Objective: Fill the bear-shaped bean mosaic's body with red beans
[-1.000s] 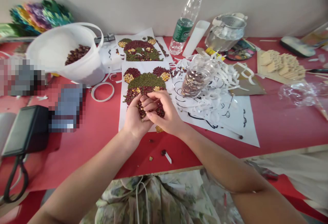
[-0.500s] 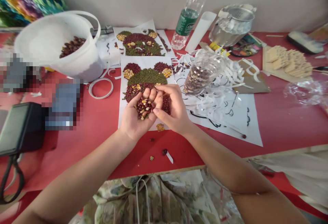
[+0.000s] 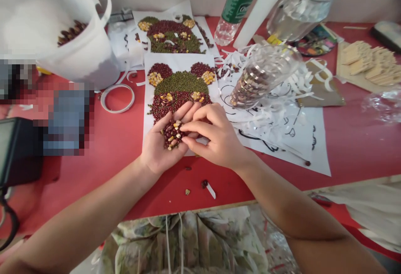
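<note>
We see the left hand (image 3: 156, 148) lying palm up, its fingers spread and slightly cupped, with a small heap of dark red beans (image 3: 169, 130) and yellow kernels (image 3: 177, 124) resting in the palm. The right hand (image 3: 217, 138) reaches in from 3 o'clock, its fingers bent over the heap; thumb and forefinger stand a little apart at the kernels, and we cannot tell whether they have hold of one.

Taking that palm as the centre of the clock, we find the near bean picture (image 3: 181, 82) at 12 o'clock, worked in red, green and yellow on white paper — both hands cover its lower part. A second bean picture (image 3: 167, 29) lies beyond it, also at 12.

At 10 o'clock we see a white ring (image 3: 102, 98) flat on the red worktop (image 3: 109, 182), with a white bucket (image 3: 94, 63) farther out, brown beans (image 3: 71, 34) inside. At 2 o'clock a clear container (image 3: 250, 86), partly filled, leans tilted among paper strips (image 3: 272, 107); a green-labelled bottle (image 3: 239, 1) stands at 1. Toward 5 o'clock — near the front edge — a white sliver (image 3: 211, 191) lies beside a dark bean (image 3: 204, 183).
</note>
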The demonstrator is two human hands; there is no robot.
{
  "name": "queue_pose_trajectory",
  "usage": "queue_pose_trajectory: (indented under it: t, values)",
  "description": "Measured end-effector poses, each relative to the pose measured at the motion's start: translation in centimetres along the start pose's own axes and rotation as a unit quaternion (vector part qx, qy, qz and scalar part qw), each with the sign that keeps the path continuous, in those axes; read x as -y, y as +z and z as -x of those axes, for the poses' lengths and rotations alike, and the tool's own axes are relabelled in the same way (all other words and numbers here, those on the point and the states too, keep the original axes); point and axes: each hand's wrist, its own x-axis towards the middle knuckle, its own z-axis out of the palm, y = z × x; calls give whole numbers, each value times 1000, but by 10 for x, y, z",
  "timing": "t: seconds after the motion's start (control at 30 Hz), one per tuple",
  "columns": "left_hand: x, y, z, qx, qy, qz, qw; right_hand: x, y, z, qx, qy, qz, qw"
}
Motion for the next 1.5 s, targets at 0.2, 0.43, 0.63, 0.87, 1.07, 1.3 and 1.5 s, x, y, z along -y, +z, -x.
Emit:
queue_pose_trajectory:
  t: [0.2, 0.43, 0.63, 0.87, 1.07, 1.3, 1.5]
  values:
    - [2, -6, -2, 1, -7, 27, 1000, 9, -3, -2, 61, 89, -14, 994]
    - [0, -6, -2, -4, -5, 13, 1000, 5, -8, -4, 83, 71, -31, 993]
    - [-2, -5, -2, 3, 5, -7, 1000, 2, -11, -5, 75, 58, -57, 994]
    - [-3, -4, -2, 8, 9, 4, 1000, 0, -16, -5, 102, 34, -54, 993]
    - [-2, -7, -2, -5, -4, 18, 1000, 0, -17, -5, 153, 44, -37, 987]
    - [-5, -2, 0, -11, 11, 16, 1000, -1, -12, -6, 144, 78, -61, 985]
    - [-41, -9, -9, 16, 136, 2, 991, -9, -10, -14, 92, 116, -66, 987]
